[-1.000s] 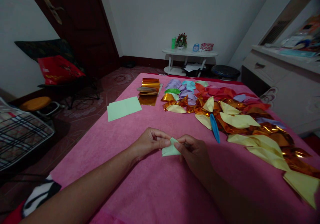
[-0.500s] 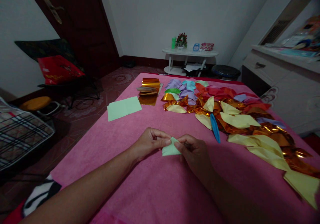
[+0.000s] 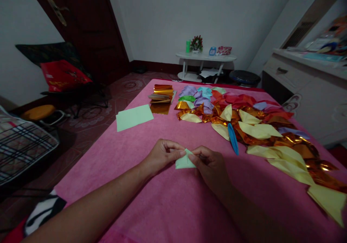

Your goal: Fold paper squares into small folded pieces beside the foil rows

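Between my two hands is a small piece of folded light green paper (image 3: pixel 184 162), with a pointed top and a crease down its middle. My left hand (image 3: pixel 162 155) pinches its upper left edge between thumb and fingers. On the other side, my right hand (image 3: pixel 210 162) grips the right edge, thumb in front; its fingertips are partly hidden behind the paper. Ahead and to the left lies a stack of light green paper sheets (image 3: pixel 135 118). Beside that stack sit gold foil sheets (image 3: pixel 160 108), some folded or curled.
Many folded paper pieces in yellow (image 3: pixel 261 130), gold, red and purple spread over the right of the pink-covered table (image 3: pixel 130 185). A narrow blue folded paper (image 3: pixel 233 139) lies nearest my right hand. Beyond stand a white side table (image 3: pixel 206 56) and a chair with a red bag (image 3: pixel 63 75).
Both hands stay almost in place on the folded green paper. A crease line now shows more clearly on its front, and the right thumb has shifted very slightly.
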Available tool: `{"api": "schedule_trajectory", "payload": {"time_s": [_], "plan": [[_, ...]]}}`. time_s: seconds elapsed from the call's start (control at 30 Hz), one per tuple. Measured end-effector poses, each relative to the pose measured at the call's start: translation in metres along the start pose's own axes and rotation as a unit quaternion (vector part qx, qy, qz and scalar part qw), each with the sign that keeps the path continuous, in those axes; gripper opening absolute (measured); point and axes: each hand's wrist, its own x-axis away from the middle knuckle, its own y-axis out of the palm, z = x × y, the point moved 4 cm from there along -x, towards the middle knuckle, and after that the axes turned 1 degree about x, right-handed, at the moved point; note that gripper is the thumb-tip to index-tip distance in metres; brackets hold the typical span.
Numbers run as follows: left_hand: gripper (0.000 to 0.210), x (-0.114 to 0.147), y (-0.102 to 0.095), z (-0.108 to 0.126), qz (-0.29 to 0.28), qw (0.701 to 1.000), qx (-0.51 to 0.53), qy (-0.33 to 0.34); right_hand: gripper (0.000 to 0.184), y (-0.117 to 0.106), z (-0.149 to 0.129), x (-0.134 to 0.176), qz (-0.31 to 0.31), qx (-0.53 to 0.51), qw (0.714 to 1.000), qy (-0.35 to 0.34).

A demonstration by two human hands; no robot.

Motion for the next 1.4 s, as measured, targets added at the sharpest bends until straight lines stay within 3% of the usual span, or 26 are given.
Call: {"api": "schedule_trajectory", "payload": {"time_s": [0.3, 0.5, 0.63, 0.8, 0.9, 1.1, 1.4], "plan": [[0.025, 0.001, 0.001, -0.004, 0.089, 0.993, -0.063, 0.049, 0.022, 0.002, 0.003, -0.004, -0.013, 0.026, 0.999, 0.018], [0.018, 0.005, 0.005, 0.002, 0.143, 0.969, -0.162, 0.12, 0.017, 0.008, 0.006, -0.007, -0.039, 0.039, 0.998, 0.028], [0.021, 0.003, 0.006, 0.0, 0.109, 0.983, -0.104, 0.105, 0.024, 0.006, 0.006, -0.006, -0.023, 0.042, 0.999, 0.011], [0.038, -0.002, 0.007, -0.001, 0.033, 0.997, -0.037, 0.059, 0.02, -0.005, 0.006, -0.004, 0.044, -0.035, 0.998, 0.03], [0.046, -0.003, 0.01, 0.001, 0.005, 0.999, -0.031, 0.038, 0.019, -0.007, 0.002, -0.003, 0.053, -0.032, 0.998, 0.018], [0.041, -0.002, 0.01, -0.002, 0.015, 0.998, -0.06, 0.016, 0.022, -0.007, -0.003, -0.002, 0.075, 0.048, 0.996, -0.009], [0.03, 0.002, 0.013, -0.004, 0.037, 0.997, -0.03, 0.066, 0.021, -0.004, -0.002, -0.003, 0.041, 0.052, 0.998, -0.012]]}}
